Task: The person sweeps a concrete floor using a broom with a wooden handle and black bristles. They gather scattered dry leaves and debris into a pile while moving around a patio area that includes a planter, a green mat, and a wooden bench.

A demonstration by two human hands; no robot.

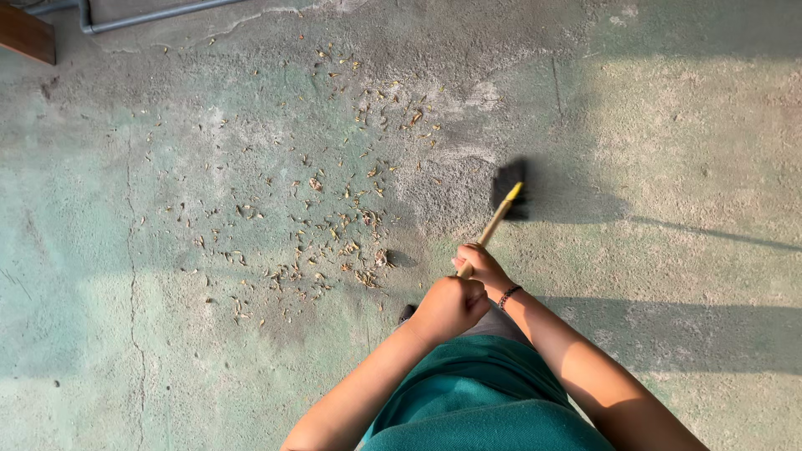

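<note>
The concrete floor [167, 351] fills the view, greenish and cracked, with shadow bands across the right side; open floor lies on every side of the person. A broad scatter of dry leaf litter [326, 225] spreads left of centre, just left of the broom. A grey pipe [150, 15] and a brown wooden corner [25, 33] are cut off at the top left edge. The broom [501, 209] slants up and right, its dark bristle head [511, 188] on the floor, blurred (its shape hard to make out). The left hand [449, 307] is closed in a fist around the wooden handle's lower end; the right hand [480, 266], with a beaded bracelet [509, 295] at the wrist, wraps it just above; each grip is tight on the broom.
</note>
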